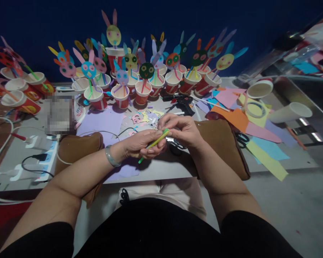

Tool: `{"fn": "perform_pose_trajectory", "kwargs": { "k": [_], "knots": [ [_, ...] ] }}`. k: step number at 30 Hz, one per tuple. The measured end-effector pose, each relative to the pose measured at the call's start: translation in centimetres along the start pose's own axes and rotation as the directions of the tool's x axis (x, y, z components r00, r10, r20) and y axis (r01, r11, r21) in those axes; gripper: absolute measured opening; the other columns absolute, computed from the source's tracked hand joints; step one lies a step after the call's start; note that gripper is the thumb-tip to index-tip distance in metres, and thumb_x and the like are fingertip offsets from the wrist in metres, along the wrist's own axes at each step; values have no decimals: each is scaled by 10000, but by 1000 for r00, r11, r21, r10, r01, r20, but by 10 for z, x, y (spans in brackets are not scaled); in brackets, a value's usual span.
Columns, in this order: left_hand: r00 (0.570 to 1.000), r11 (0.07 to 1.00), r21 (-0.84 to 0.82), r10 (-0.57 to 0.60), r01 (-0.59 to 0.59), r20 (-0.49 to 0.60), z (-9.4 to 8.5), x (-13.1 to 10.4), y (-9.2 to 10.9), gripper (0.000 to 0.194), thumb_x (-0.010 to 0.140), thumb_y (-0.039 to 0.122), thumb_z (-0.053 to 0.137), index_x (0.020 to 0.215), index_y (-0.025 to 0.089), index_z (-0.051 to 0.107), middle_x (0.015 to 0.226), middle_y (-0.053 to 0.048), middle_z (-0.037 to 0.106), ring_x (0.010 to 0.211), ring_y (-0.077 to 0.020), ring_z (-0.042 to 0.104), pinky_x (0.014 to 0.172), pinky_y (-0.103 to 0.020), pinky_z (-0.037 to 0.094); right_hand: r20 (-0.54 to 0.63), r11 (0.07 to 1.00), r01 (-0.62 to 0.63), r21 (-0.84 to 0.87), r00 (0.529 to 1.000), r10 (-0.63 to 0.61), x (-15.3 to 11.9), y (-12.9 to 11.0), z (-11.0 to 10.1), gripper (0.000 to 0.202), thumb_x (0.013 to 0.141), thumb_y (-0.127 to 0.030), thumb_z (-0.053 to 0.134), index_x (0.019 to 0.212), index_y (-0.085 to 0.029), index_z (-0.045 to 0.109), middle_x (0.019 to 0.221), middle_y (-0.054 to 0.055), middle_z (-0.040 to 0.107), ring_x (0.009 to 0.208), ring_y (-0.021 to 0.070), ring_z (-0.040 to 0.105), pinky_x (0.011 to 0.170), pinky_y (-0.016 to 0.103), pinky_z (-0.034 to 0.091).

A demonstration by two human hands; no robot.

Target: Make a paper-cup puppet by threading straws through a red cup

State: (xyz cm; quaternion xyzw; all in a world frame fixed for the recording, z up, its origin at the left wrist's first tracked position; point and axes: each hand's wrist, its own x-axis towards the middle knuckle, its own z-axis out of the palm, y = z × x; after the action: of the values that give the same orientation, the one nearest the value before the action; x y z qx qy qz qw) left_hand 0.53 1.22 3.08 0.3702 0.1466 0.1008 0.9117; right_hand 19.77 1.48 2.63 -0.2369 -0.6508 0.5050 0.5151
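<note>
My left hand point(146, 143) is closed around thin paper strips, a yellow one point(161, 139) slanting up to the right and a green one point(141, 160) poking out below the fingers. My right hand point(180, 129) meets it at the strips' upper end, its thumb and fingers pinched at a small green piece point(165, 131). Both hands are close together above the table's front part. Scissors point(176, 143) with a shiny part lie just beneath my right hand, partly hidden by it.
Red paper cups point(143, 98) with paper rabbit figures stand along the back. A black glue gun point(184, 104), paper scraps point(144, 118), brown cushions point(220, 147) and colored sheets point(269, 157) lie around. A power strip point(48, 161) with cables is left, tape point(255, 109) right.
</note>
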Motion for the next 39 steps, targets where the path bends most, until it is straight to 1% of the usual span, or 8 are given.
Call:
{"fn": "perform_pose_trajectory", "kwargs": {
  "k": [10, 14, 20, 24, 28, 31, 34, 39],
  "knots": [
    [985, 996, -70, 43, -56, -169, -3, 7, -3, 398, 1019, 499, 530, 766, 192, 517, 444, 88, 348, 322, -40, 214, 330, -123, 207, -115, 992, -116, -48, 987, 110, 3, 6, -3, 337, 732, -500, 914, 718, -217, 733, 790, 29, 693, 766, 170, 649, 812, 388, 572],
    [985, 996, -54, 57, -66, -162, -6, 8, -3, 397, 996, 501, 499, 777, 178, 577, 430, 69, 350, 337, -59, 274, 352, -153, 237, -111, 988, -153, -2, 982, 152, 3, 8, -3, 319, 741, -465, 915, 725, -207, 728, 809, 17, 687, 757, 147, 646, 770, 337, 558],
    [955, 984, 110, 162, -139, -249, -6, 8, -6, 325, 816, 397, 766, 783, 191, 516, 508, 100, 377, 391, -37, 316, 389, -152, 227, -121, 986, -166, -17, 979, 162, 3, 13, -2, 286, 751, -426, 916, 730, -204, 736, 792, 1, 692, 762, 127, 636, 766, 292, 514],
    [925, 962, 243, 204, -128, -320, -2, 11, -5, 269, 916, 317, 633, 739, 196, 471, 508, 86, 393, 424, -53, 383, 413, -165, 314, -168, 978, -196, -75, 969, 182, 4, 15, -3, 338, 727, -461, 925, 702, -198, 715, 784, -4, 693, 761, 126, 620, 794, 299, 498],
    [852, 899, 412, 329, -150, -407, -9, 14, -7, 272, 973, 407, 630, 877, 171, 536, 628, 45, 581, 495, -59, 525, 462, -166, 414, -248, 950, -293, -112, 934, 259, 5, 12, -4, 404, 664, -519, 946, 689, -189, 713, 755, -4, 693, 726, 123, 598, 739, 281, 485],
    [822, 823, 541, 424, -174, -380, -19, 15, -10, 368, 961, 501, 655, 868, 160, 552, 672, 32, 635, 524, -53, 571, 520, -175, 472, -284, 921, -372, -121, 902, 327, 6, 9, -4, 437, 632, -552, 949, 688, -182, 722, 704, 1, 692, 681, 127, 591, 677, 274, 480],
    [841, 774, 609, 438, -174, -317, -24, 13, -10, 433, 981, 549, 610, 834, 144, 580, 671, 4, 660, 551, -66, 608, 558, -193, 503, -263, 906, -407, -121, 893, 366, 6, 7, -4, 433, 628, -545, 950, 679, -182, 721, 657, 1, 683, 637, 129, 588, 636, 273, 478],
    [872, 823, 535, 391, -189, -294, -19, 10, -8, 402, 989, 517, 627, 861, 139, 577, 679, -21, 694, 546, -91, 642, 547, -216, 520, -237, 905, -402, -137, 901, 364, 5, 5, -6, 392, 660, -521, 934, 693, -186, 734, 639, 0, 688, 621, 128, 593, 622, 270, 475]
  ]
}}
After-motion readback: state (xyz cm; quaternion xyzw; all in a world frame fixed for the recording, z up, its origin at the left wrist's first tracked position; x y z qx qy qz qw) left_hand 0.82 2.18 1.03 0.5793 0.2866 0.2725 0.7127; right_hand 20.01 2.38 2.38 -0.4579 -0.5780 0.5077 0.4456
